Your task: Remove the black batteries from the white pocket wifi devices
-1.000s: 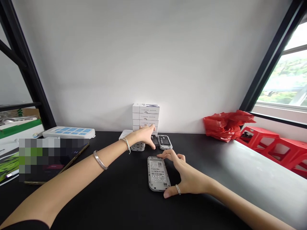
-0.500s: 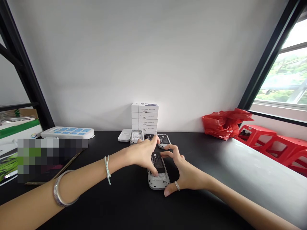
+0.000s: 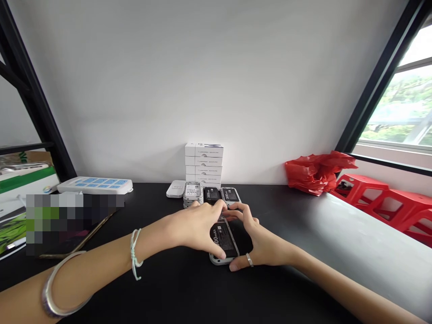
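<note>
Grip closed loosely from both sides, the left hand curled over the black mAh battery and the right hand cupping the pale grey handheld device on the desk, apparently bracing the battery against its back.

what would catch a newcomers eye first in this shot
The eye goes first to the left hand and right hand, closed around a black battery on a grey device casing at the middle of the black table. To the right, a crumpled red plastic bag and red plastic stools stand out. Straight ahead, a stack of white boxes stands against the wall.
</note>
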### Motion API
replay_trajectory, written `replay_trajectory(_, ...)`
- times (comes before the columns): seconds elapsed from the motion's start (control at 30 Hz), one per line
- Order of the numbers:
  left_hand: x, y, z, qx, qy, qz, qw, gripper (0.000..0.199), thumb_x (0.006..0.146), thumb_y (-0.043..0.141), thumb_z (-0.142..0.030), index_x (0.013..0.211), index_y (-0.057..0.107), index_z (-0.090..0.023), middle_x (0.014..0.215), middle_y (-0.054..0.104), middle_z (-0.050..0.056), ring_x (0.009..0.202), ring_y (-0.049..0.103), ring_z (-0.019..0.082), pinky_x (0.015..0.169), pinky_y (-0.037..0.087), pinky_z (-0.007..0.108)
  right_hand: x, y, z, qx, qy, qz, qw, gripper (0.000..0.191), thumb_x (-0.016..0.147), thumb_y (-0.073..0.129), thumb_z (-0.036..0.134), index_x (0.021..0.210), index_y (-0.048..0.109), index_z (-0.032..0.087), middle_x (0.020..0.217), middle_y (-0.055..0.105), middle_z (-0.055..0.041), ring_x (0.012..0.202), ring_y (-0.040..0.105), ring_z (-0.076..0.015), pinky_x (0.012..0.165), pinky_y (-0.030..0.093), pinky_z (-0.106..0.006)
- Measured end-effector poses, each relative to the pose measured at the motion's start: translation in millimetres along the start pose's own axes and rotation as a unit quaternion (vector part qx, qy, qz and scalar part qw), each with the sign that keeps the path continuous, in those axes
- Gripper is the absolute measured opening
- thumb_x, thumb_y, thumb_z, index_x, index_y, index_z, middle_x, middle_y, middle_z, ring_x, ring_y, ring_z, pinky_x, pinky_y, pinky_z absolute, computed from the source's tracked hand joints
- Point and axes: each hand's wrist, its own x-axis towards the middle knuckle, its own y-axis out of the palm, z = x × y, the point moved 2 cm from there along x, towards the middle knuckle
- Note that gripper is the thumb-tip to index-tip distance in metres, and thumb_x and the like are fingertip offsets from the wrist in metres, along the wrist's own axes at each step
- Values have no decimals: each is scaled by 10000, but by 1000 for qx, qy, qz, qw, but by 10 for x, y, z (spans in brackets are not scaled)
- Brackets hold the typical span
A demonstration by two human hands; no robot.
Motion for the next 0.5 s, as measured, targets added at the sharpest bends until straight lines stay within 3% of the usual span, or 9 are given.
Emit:
replay_trajectory(0.2, 7, -19, -56, 24, -6, -9, 1000, 813, 603, 680, -487, 1294, 322, -250, 983, 559, 48, 1041, 503, 320, 696, 454, 326, 1, -12, -4, -11, 1, 0, 1000, 1097, 521, 807, 530, 1314, 89, 289, 1322, 408, -100, 1250, 375, -332, 1041, 271, -498)
replay_trajectory(0.5, 74, 3, 44, 2, 8, -48, 999, 830, 579, 730, -464, 1277, 332, -253, 1023, 565, 51, 1024, 509, 308, 776, 439, 362, 13, -26, 27, -17, 15, 3, 1000, 1140, 504, 812, 532, 1347, 78, 306, 1353, 387, -92, 1259, 330, -338, 1032, 275, -501)
